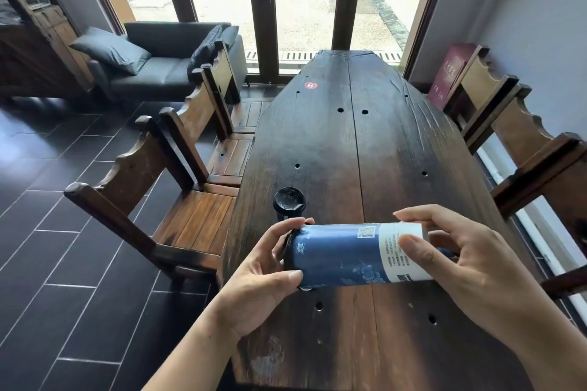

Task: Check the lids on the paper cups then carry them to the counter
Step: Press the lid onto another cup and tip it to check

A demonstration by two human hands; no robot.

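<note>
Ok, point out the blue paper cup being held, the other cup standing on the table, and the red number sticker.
Blue paper cup [343,255], head view, sidewall.
Standing black-lidded cup [289,199], head view, lid top.
Red round sticker [310,85], head view, centre.

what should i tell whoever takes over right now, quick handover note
Left hand: gripping the lid end of the blue cup.
Right hand: holding the cup's bottom end.
The blue cup is held on its side above the table, lid pointing left.
The second cup, black lid on, stands upright on the table just behind the left hand.
Done: nothing carried yet; the lid check on the blue cup is under way.
Left: finish this check, check the second cup's lid, carry both to the counter, which is not in view.
</note>
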